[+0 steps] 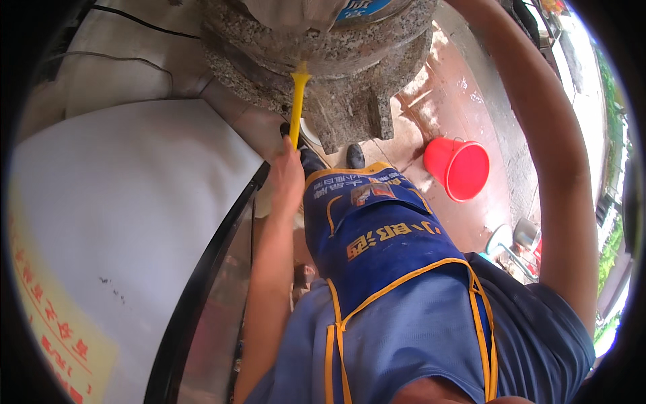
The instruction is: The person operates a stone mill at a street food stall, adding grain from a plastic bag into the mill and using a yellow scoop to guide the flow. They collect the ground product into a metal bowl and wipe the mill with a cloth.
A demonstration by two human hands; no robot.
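My left hand (pixel 288 172) is closed around the lower part of a yellow-handled brush (pixel 297 111). The brush points upward, its flared head against the side of a grey speckled stone mill (pixel 343 108) that has a round rim and a spout jutting toward me. On top of the mill sits a pale, cloudy vessel (pixel 289 13) with a blue label, cut off by the upper edge of the picture. My right arm (pixel 538 135) reaches up and forward past the mill's right side. The right hand lies beyond the picture's upper edge.
A red bucket (pixel 469 172) stands on the wet tiled floor right of the mill. A large white panel with a black edge (pixel 134 202) fills the left side. Metal pots (pixel 527 232) sit at the lower right. Dark cables (pixel 145 21) run along the upper left.
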